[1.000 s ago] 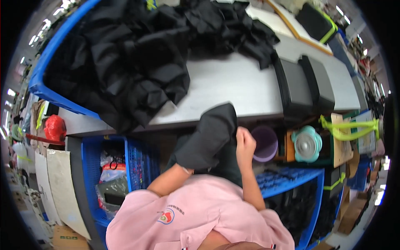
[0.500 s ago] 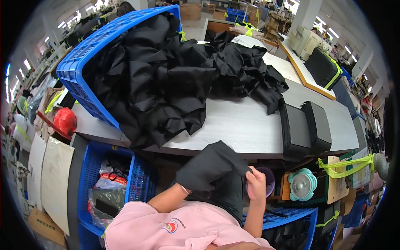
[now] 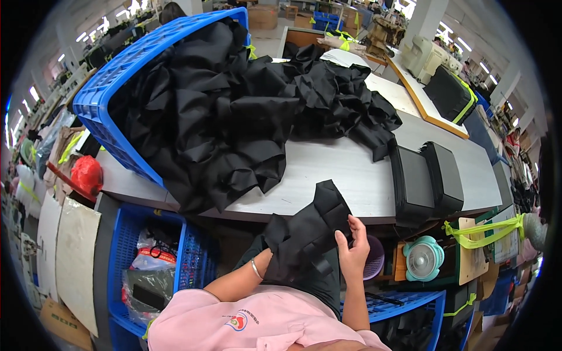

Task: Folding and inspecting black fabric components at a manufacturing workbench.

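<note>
A piece of black fabric (image 3: 310, 231) hangs over my lap, folded and creased, in front of the table edge. My left hand goes into it or behind it from the left; the cloth hides the fingers, and only the wrist with a bracelet shows. At the cloth's right edge is my right hand (image 3: 355, 250), its fingers stretched out and the thumb apart, touching the edge. A large heap of crumpled black fabric pieces (image 3: 205, 111) spills from a tipped blue plastic crate (image 3: 120, 93) onto the grey table (image 3: 333, 169).
Two neat stacks of black pieces (image 3: 413, 181) stand at the table's right. A blue crate (image 3: 120, 257) with bagged items is at lower left, and another blue crate (image 3: 430, 307) at lower right. A small turquoise fan (image 3: 424, 258) and a purple basket (image 3: 373, 257) stand right of my lap.
The fabric piece has been turned and bunched, with its upper end now higher and further right. My right hand has opened from its closed hold on the edge.
</note>
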Motion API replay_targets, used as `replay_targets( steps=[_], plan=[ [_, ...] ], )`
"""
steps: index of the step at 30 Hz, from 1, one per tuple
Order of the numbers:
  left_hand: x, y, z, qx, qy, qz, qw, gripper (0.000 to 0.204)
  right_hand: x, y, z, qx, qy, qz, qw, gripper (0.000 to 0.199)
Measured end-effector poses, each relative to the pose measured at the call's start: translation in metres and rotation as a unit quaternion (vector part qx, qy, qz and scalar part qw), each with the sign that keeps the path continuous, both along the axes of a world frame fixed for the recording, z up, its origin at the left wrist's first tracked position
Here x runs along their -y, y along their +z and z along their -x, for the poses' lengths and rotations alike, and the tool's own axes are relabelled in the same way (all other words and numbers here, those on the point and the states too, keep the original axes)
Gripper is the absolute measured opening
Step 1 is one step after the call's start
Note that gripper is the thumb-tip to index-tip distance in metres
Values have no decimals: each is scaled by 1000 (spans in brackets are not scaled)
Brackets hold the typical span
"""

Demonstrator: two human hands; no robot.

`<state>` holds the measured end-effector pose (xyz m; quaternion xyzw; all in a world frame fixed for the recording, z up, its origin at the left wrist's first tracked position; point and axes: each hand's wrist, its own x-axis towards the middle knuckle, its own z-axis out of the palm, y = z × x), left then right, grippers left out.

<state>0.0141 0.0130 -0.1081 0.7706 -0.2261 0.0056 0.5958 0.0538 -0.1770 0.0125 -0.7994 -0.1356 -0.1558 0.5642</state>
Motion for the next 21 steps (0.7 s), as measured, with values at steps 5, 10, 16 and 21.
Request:
replay_targets(
  steps=[5, 10, 16, 21],
  plan=[
    [1, -59, 10, -266, -52, 380, 885, 54, 16, -14, -1, -57, -4, 76, 995, 38],
    [10, -69, 9, -244, 18, 338, 909, 53, 4, -1, -2, 13, 26, 149, 988, 43],
    [6, -16, -6, -222, 30, 202, 953, 50, 14, -28, -15, -44, -41, 48, 997, 44],
    [-6, 15, 9, -123, 25, 77, 989, 47, 4, -27, -13, 34, -10, 97, 995, 43]
  ],
)
